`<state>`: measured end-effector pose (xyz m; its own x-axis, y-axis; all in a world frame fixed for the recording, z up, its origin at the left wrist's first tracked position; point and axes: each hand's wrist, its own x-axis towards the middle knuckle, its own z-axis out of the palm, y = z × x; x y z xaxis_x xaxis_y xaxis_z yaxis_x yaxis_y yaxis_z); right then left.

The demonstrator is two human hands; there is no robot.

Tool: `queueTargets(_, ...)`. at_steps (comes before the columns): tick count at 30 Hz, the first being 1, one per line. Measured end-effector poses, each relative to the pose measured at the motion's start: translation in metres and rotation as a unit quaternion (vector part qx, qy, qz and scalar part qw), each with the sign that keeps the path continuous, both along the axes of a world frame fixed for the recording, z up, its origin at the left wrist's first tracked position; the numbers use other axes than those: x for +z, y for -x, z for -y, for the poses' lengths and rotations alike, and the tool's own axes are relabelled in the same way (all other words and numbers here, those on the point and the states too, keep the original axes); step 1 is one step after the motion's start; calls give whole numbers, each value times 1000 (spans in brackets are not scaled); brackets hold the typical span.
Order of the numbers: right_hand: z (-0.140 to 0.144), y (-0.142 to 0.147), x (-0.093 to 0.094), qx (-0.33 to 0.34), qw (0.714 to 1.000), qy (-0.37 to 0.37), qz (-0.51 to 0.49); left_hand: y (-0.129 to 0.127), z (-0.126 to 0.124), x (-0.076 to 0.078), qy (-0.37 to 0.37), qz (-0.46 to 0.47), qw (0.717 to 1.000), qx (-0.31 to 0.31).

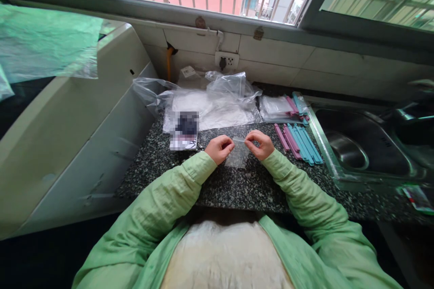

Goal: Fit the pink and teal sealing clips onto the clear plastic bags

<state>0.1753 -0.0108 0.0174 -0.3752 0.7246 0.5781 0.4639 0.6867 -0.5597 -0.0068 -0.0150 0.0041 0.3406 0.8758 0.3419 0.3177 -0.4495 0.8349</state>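
While both hands pinch a small clear bag (238, 156), pink and blue clips (298, 143) lie beside the right hand (260, 144).

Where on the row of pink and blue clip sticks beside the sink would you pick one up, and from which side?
Take an outer pink stick of the row of clip sticks at its near end, coming from the left, the bare counter side. The sticks lie flat and packed together, so only the outer one offers fingers a free long edge; the sink rim crowds the right side.
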Motion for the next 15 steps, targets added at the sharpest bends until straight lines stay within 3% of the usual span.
queueTargets(8,-2,-1,-2,-35,999,-9,-30,0,1,2,9,-2,1000,7)
queueTargets(15,-1,-1,-2,-26,999,17,-18,1,0,0,-8,-20,1000,9)
